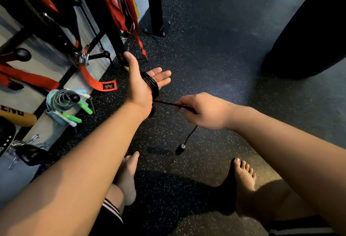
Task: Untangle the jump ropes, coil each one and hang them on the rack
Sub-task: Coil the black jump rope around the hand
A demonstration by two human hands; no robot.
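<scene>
A black jump rope (152, 84) is wound in several turns around the palm of my left hand (139, 84), whose fingers are spread flat with the thumb up. My right hand (202, 111) pinches the rope's free end just right of the left wrist. Below the right hand the rope's tail hangs down, ending in a black handle (180, 149) above the floor. At the left, coiled ropes (63, 100) with green and pale blue handles hang on a peg of the black rack (61, 80).
Red straps (97, 82) and bands hang from the rack along the left wall. A black post (155, 5) stands behind my hands, a large dark bag (309, 29) at the right. My bare feet (243, 177) stand on the speckled rubber floor.
</scene>
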